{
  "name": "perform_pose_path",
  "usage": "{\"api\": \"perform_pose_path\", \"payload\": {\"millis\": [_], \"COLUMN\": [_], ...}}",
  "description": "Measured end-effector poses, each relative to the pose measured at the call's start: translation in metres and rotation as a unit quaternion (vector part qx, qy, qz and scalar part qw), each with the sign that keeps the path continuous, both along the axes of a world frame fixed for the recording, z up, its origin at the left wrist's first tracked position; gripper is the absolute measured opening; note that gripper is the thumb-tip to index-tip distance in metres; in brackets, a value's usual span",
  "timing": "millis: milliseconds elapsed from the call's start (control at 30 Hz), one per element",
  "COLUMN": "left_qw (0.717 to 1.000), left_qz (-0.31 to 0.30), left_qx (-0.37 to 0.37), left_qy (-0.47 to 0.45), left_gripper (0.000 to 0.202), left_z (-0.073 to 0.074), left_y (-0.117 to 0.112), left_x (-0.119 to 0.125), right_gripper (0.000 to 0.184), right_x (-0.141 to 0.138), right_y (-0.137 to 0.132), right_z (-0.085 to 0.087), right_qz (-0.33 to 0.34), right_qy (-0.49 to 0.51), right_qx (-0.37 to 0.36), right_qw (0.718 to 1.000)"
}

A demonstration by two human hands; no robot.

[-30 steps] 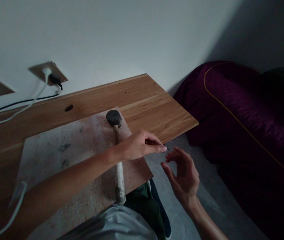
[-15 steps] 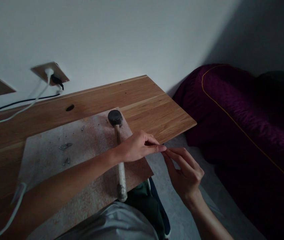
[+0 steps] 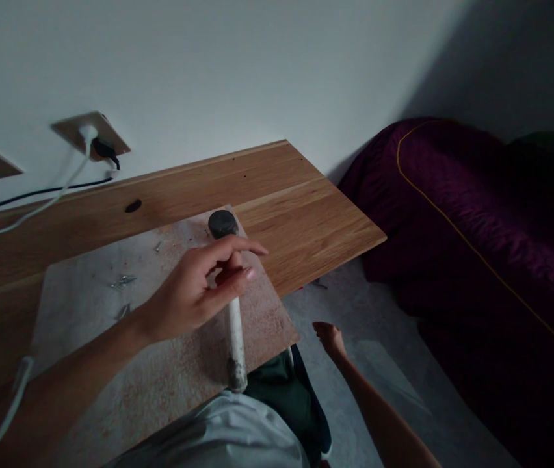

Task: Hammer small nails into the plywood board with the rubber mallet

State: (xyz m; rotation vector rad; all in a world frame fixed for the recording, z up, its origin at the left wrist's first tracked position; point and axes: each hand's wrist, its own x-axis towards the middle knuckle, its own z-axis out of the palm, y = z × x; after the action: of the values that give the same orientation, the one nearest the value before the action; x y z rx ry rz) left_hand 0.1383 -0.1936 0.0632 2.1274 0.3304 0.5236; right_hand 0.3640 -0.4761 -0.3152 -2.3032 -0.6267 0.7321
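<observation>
My left hand hovers over the hammer, fingers loosely spread, index stretched out, with nothing visible in it. The hammer lies on a worn brown board on the wooden desk; its black head points to the wall and its pale handle points toward me. My right hand hangs low beyond the desk's edge, over the grey floor, and its fingers are turned away from view. Several small nails lie on the board to the left of the hammer.
A wall socket holds a white plug and a black plug, with cables trailing left along the desk. A dark purple bed cover fills the right side. A small thin object lies on the floor by the desk corner.
My hands met fingertip to fingertip past the desk's edge. Since then the left has drawn back over the hammer and opened. The right has dropped toward the floor.
</observation>
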Motion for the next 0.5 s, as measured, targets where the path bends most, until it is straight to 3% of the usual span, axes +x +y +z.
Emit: {"api": "perform_pose_path", "payload": {"millis": [100,233,367,500], "left_qw": [0.996,0.986,0.972,0.941], "left_qz": [0.061,0.139,0.212,0.304], "left_qx": [0.038,0.073,0.095,0.141], "left_qy": [-0.048,-0.05,-0.032,-0.043], "left_gripper": [0.02,0.017,0.017,0.022], "left_z": [0.007,0.006,-0.004,-0.016], "left_y": [0.002,0.009,0.03,0.068], "left_x": [-0.02,-0.046,-0.073,-0.105], "right_gripper": [0.031,0.031,0.03,0.023], "right_x": [0.0,0.002,0.004,0.003], "right_y": [-0.014,-0.029,-0.04,-0.047], "right_z": [-0.033,-0.06,-0.07,-0.065], "right_qz": [0.032,0.06,0.075,0.1], "right_qy": [0.009,-0.018,-0.049,-0.075], "right_qx": [-0.051,-0.074,-0.081,-0.069], "right_qw": [0.998,0.995,0.993,0.99]}}
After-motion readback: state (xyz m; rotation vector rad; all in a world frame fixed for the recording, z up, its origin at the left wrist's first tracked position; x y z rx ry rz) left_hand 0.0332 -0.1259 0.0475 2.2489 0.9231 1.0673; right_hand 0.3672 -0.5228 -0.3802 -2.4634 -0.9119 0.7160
